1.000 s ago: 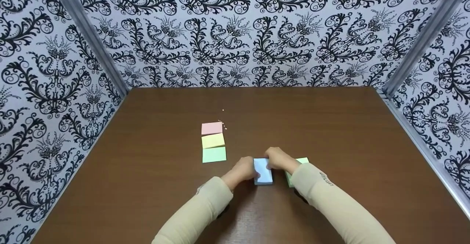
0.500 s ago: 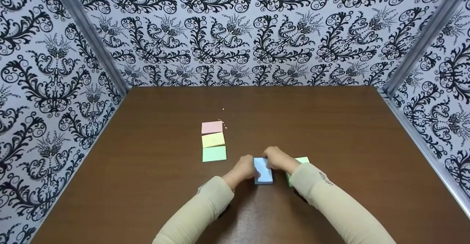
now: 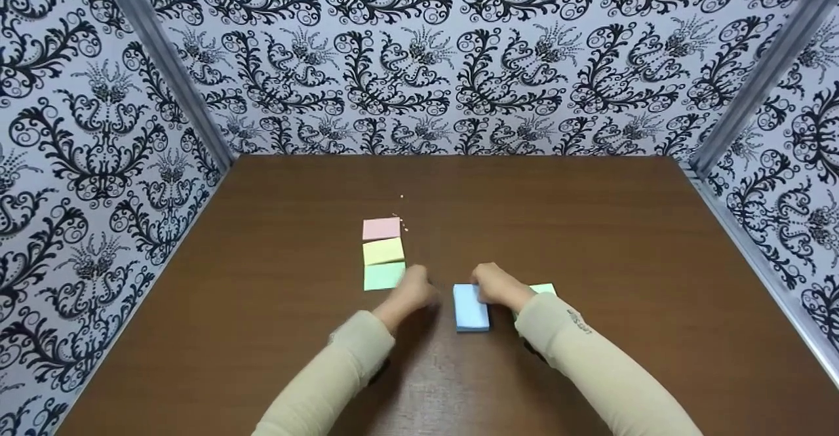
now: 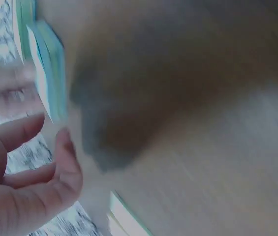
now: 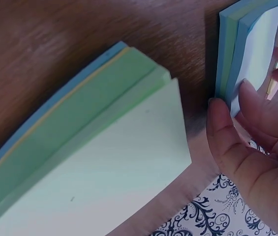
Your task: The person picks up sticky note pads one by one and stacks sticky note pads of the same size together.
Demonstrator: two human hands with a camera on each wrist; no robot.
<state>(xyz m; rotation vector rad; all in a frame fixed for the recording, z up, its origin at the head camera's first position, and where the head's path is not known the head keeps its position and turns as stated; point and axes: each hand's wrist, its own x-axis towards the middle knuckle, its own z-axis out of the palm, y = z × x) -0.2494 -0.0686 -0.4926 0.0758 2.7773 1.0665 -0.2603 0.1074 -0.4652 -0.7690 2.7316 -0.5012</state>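
Note:
A thick sticky note pad [image 3: 472, 313] with a pale blue top lies near the middle of the table; its side shows blue and green layers in the right wrist view. My right hand [image 3: 498, 285] pinches its far right corner between thumb and fingers [image 5: 220, 120]. Left of the pad, my left hand [image 3: 410, 293] is slightly blurred and overlaps the edge of a flat green sticky note pad [image 3: 381, 277]. In the left wrist view its fingers [image 4: 67, 162] are loosely bent, apart from the blue pad, with nothing between them.
A yellow pad [image 3: 383, 251] and a pink pad [image 3: 381, 229] lie in a column beyond the green one. Another green-topped stack [image 3: 543, 288] sits partly under my right wrist. Small crumbs dot the brown table [image 3: 314, 344]. Patterned walls [image 3: 419, 62] enclose it.
My left hand has let go of the blue pad's left side and moved left toward the green pad. The right hand stays on the blue pad, which has hardly moved.

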